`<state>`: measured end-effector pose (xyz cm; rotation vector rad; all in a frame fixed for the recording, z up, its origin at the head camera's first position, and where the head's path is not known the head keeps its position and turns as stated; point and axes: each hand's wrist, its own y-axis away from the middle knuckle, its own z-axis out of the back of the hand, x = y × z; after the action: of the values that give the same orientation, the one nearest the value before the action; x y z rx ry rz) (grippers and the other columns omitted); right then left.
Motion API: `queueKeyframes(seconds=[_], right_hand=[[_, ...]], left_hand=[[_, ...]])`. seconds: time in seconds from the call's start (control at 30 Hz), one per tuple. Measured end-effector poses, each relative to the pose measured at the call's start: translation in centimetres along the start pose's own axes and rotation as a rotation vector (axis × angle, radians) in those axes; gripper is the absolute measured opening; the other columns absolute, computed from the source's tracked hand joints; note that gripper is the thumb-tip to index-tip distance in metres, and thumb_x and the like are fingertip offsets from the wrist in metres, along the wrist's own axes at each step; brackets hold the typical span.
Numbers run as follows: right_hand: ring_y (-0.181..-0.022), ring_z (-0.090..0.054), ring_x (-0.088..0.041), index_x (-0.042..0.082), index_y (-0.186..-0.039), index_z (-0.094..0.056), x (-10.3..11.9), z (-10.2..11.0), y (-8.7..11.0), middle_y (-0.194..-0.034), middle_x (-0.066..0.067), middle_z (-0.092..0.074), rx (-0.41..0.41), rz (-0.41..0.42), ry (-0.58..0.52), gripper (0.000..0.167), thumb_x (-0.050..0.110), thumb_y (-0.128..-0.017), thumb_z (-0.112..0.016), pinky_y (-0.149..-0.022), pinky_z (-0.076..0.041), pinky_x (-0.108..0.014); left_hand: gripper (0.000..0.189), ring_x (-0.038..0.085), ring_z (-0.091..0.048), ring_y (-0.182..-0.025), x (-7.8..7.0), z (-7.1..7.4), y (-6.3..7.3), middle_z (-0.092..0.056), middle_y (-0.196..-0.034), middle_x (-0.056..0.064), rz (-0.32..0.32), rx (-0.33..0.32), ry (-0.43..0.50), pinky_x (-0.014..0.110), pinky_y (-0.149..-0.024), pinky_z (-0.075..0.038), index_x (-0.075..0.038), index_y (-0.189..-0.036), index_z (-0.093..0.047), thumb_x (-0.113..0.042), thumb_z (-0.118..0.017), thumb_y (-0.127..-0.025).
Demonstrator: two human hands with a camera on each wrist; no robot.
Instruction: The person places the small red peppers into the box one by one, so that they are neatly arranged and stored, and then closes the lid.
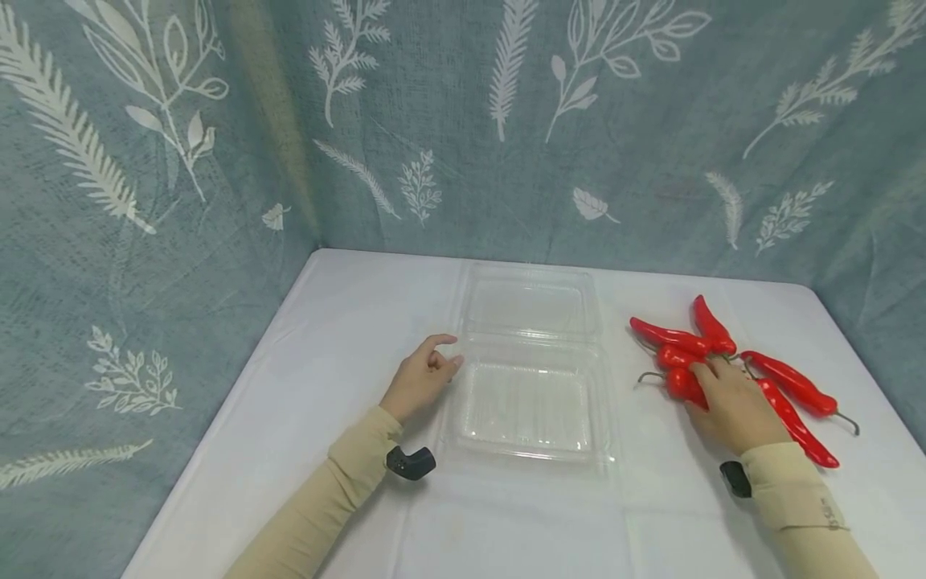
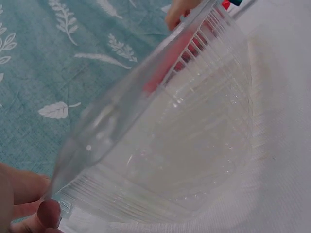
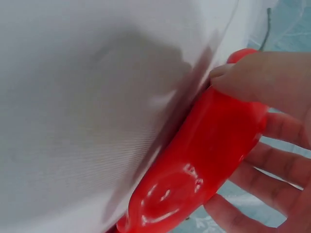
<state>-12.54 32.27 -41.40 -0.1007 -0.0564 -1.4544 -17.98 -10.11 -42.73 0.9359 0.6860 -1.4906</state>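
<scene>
In the head view, my left hand (image 1: 419, 378) is at the left edge of an open, clear plastic box (image 1: 526, 408); my right hand (image 1: 738, 410) is among glossy, tapered red peppers (image 1: 792, 382), right of the box. Left wrist: I pinch the box's edge. Right wrist: thumb and fingers grip one pepper (image 3: 204, 150).

Head view, clock face centred on frame. Blue-green fabric backdrop (image 1: 456, 96), 11 round to 3 o'clock, printed with white sprigs and fronds. Matching side panel (image 1: 195, 297) spans 8 to 10; olive-tinted vertical fold (image 1: 273, 104) near 10. White-covered table (image 1: 521, 523) runs from centre to 6. Light soft; shadows diffuse.
</scene>
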Motion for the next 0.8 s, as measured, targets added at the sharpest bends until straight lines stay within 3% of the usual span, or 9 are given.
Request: queueKeyframes(seconds=[0.27, 0.47, 0.8], right_hand=[[-0.098, -0.052, -0.04, 0.002, -0.115, -0.052, 0.4, 0.9, -0.5, -0.108, -0.021, -0.053, -0.145, 0.089, -0.031, 0.066, 0.021, -0.064, -0.089, -0.075, -0.05, -0.059], [-0.093, -0.054, -0.04, 0.0, -0.119, -0.052, 1.6, 2.7, -1.6, -0.106, -0.022, -0.054, -0.156, 0.102, -0.047, 0.067, 0.02, -0.067, -0.088, -0.073, -0.051, -0.058], [-0.093, -0.056, -0.034, -0.001, -0.115, -0.054, 3.8, 5.0, -2.8, -0.103, -0.018, -0.056, -0.233, 0.211, -0.058, 0.062, 0.015, -0.066, -0.088, -0.075, -0.053, -0.054]], left_hand=[[0.042, 0.013, -0.051, -0.069, -0.2, -0.2, 0.1, -0.057, -0.076, -0.001, -0.004, -0.001, -0.006, 0.027, -0.068, -0.042, -0.016, -0.135, -0.048, -0.029, -0.058, -0.096], [0.042, 0.013, -0.05, -0.068, -0.2, -0.1, 0.3, -0.057, -0.075, -0.001, -0.014, -0.011, -0.003, 0.027, -0.068, -0.042, -0.015, -0.135, -0.049, -0.028, -0.058, -0.096], [0.042, 0.012, -0.049, -0.067, -0.1, -0.2, 0.1, -0.054, -0.073, -0.002, -0.021, -0.01, 0.005, 0.027, -0.067, -0.041, -0.015, -0.135, -0.049, -0.027, -0.058, -0.096]])
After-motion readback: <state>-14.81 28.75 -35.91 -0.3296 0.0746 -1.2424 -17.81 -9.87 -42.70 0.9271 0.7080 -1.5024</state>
